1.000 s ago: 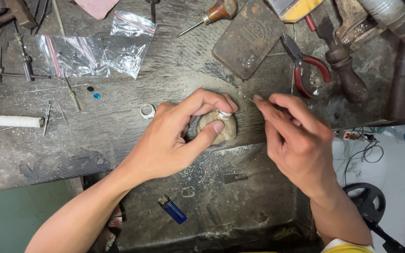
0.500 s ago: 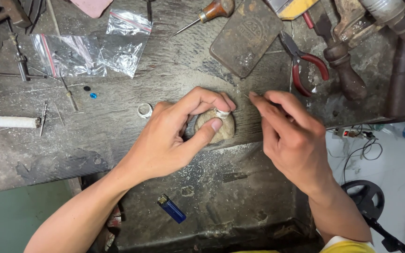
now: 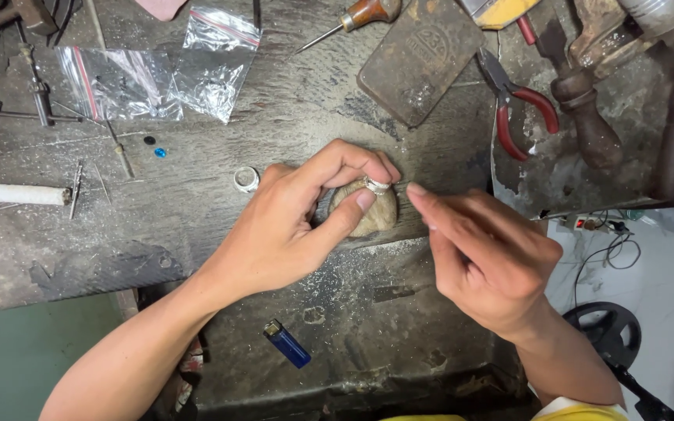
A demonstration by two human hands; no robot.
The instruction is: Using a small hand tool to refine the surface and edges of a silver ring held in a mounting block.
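Note:
My left hand [image 3: 298,222] pinches a small silver ring [image 3: 377,185] between thumb and fingers and presses it on a rounded tan block [image 3: 376,218] at the bench's front edge. My right hand [image 3: 485,253] sits just right of it, fingers pinched together near the ring; a thin tool may be in them, but I cannot make it out.
A second silver ring [image 3: 246,179] lies left of my left hand. Clear zip bags [image 3: 150,78], a small blue stone [image 3: 160,153], red-handled pliers [image 3: 520,109], a flat metal block [image 3: 423,58], a wooden-handled awl [image 3: 352,19] and a blue lighter [image 3: 288,344] lie around the worn bench.
My right hand has edged slightly left toward the ring. The left hand holds the ring on the block as before.

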